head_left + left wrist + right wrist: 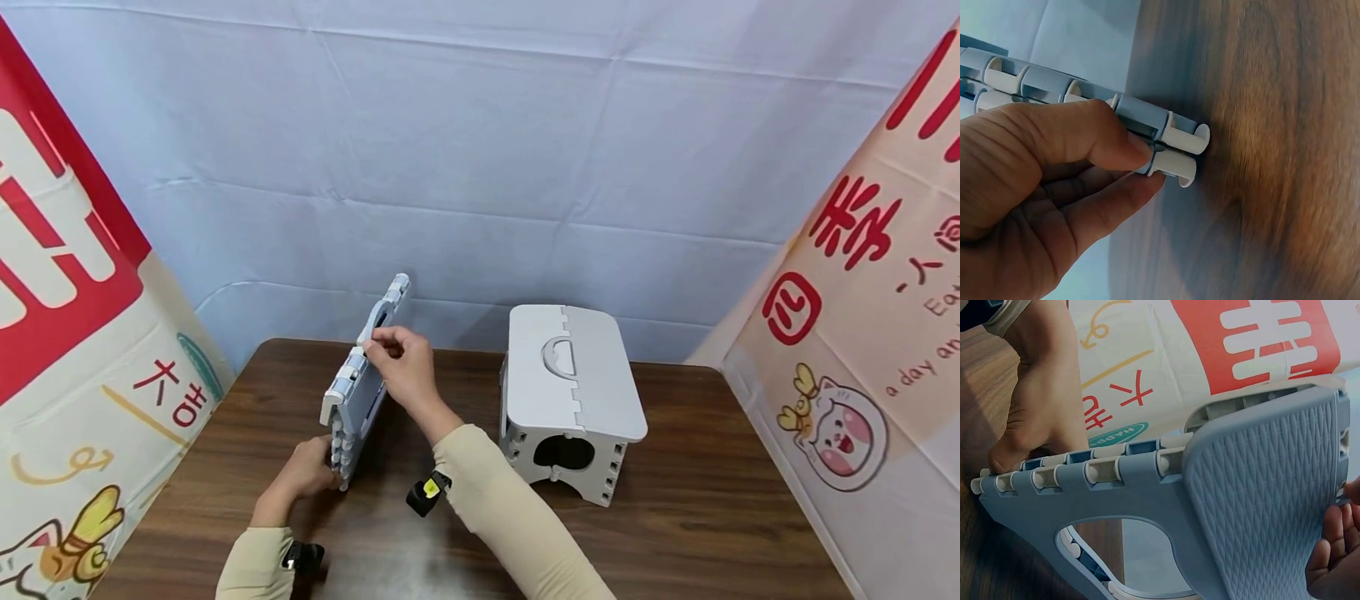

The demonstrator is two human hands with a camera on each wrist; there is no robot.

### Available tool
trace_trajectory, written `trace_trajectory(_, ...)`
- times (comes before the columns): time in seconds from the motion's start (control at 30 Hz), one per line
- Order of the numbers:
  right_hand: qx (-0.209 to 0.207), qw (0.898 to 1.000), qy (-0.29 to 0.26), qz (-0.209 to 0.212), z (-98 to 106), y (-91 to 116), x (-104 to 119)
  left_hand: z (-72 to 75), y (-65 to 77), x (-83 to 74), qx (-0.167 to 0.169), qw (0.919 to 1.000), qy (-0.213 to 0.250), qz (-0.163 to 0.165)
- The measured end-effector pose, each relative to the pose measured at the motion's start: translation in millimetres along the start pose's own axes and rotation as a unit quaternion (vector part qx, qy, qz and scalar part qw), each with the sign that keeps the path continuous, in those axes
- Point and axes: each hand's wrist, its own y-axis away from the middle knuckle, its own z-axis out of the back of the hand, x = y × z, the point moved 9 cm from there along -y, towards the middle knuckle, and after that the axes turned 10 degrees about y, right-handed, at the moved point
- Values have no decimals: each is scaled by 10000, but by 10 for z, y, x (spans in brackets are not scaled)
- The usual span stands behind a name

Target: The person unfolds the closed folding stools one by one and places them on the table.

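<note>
A folding step stool (367, 398), blue-grey and white, stands folded nearly flat and on edge at the left of the table. My left hand (306, 468) pinches its lower near corner; in the left wrist view the thumb and fingers (1113, 215) grip the hinge knuckles there. At the top edge beside the carry handle (381, 313), my right hand (408, 367) pinches the stool with thumb and forefinger. The right wrist view shows the ridged top panel (1266, 487) tilted a little away from the legs, and an oval hole in the leg panel (1029, 512).
A second folding stool (603, 367), white, stands unfolded on its legs to the right, its handle flat in the top. The brown wooden table (712, 500) ends at a pale cloth backdrop (480, 150). Printed cloths (847, 333) hang at both sides.
</note>
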Motion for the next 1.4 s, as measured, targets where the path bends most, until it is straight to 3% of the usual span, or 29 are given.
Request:
trace_trajectory(0.23, 136, 9998, 144, 56, -50, -43, 19, -50, -2, -8, -34, 9999, 4, 94)
trace_trajectory(0.6, 307, 9992, 248, -72, -140, -105, -18, -170, -14, -12, 41, 9986, 472, 243)
trace_trajectory(0.9, 409, 9989, 229, -87, -163, -148, -66, -225, -38, 51, 220, 9929, 1092, 426)
trace_trajectory(1.23, 404, 9989, 213, -47, -143, -160, -81, -219, -38, 46, 222, 9929, 1124, 330)
trace_trajectory(1.4, 399, 9990, 201, -47, -129, -151, -68, -249, -18, -1, 556, 9891, 1359, 45)
